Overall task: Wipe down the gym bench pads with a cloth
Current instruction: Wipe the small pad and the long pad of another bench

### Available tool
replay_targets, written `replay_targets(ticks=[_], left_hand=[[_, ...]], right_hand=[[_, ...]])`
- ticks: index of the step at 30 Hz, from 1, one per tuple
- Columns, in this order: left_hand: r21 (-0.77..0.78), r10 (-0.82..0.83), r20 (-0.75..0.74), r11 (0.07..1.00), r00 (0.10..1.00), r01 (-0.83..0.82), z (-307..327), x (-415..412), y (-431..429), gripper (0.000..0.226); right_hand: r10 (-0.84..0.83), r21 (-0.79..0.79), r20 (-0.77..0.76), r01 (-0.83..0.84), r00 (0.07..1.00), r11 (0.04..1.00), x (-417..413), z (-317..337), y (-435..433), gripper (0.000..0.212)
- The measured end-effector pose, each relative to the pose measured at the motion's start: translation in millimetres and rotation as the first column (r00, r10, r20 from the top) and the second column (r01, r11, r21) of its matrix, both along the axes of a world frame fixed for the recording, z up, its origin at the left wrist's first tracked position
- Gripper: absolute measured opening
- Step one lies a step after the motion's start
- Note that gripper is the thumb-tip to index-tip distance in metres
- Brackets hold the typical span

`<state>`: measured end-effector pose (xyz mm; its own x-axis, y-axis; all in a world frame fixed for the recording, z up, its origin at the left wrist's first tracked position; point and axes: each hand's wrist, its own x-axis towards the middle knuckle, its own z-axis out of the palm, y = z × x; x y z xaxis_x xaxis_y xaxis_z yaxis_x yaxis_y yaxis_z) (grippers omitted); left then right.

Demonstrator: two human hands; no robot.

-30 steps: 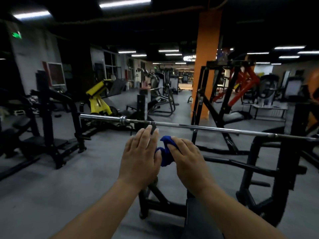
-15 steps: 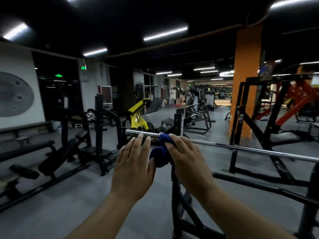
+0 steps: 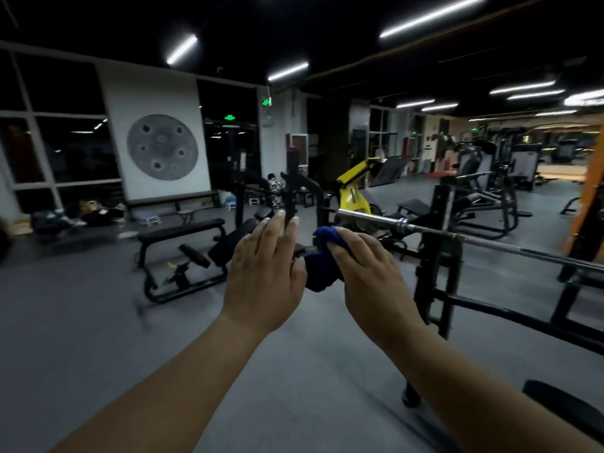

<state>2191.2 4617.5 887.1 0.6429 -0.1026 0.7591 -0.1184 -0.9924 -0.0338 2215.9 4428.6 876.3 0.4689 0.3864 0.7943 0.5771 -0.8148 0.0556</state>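
The right hand (image 3: pixel 369 273) curls its fingers over a bunched blue cloth (image 3: pixel 322 269), held up in the air. Just left of it, the left hand (image 3: pixel 261 273) is flat with straight fingers (its thumb side meets the cloth). A barbell (image 3: pixel 369 219) runs beyond the right hand. A black bench (image 3: pixel 181 228) stands well off past the left hand.

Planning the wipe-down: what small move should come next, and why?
Probably lower the bunched blue cloth, gripped by the right hand beside the open left hand, toward the black padded flat bench on the left; it hangs in mid-air, touching no pad.
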Motion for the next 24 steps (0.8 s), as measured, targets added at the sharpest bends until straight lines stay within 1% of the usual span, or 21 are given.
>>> replay_targets(ticks=[2,5,7,12,15,20,24], left_hand=[[-0.014,0.027,-0.023,1.000,0.999,-0.027,-9.5,-21.3,45.2,0.059],[-0.053,0.100,-0.092,0.993,0.991,-0.105,-26.1,-55.8,126.7,0.060],[-0.061,0.148,-0.107,0.986,0.983,-0.155,-32.3,-75.9,172.4,0.062],[-0.057,0.322,-0.129,0.942,0.938,-0.332,-37.8,-139.1,324.8,0.062],[-0.071,0.398,-0.119,0.911,0.910,-0.407,-39.0,-165.2,391.9,0.060],[-0.088,0.484,-0.132,0.863,0.865,-0.497,-47.5,-180.6,481.4,0.062],[-0.087,0.530,-0.174,0.831,0.830,-0.549,-67.6,-168.5,537.4,0.062]], right_hand=[[0.032,-0.010,-0.021,-0.032,0.999,0.999,-12.2,-13.8,47.5,0.059],[0.073,-0.014,-0.048,-0.074,0.996,0.997,-27.5,-30.7,130.1,0.067],[0.113,-0.010,-0.062,-0.114,0.992,0.993,-33.9,-36.8,177.7,0.066],[0.288,-0.028,-0.099,-0.292,0.953,0.956,-66.8,-41.4,343.1,0.062],[0.377,-0.046,-0.099,-0.382,0.921,0.923,-80.1,-37.5,420.3,0.063],[0.482,-0.069,-0.102,-0.490,0.870,0.869,-79.5,-37.9,522.4,0.063],[0.545,-0.073,-0.108,-0.553,0.832,0.830,-53.9,-54.2,587.3,0.065]])
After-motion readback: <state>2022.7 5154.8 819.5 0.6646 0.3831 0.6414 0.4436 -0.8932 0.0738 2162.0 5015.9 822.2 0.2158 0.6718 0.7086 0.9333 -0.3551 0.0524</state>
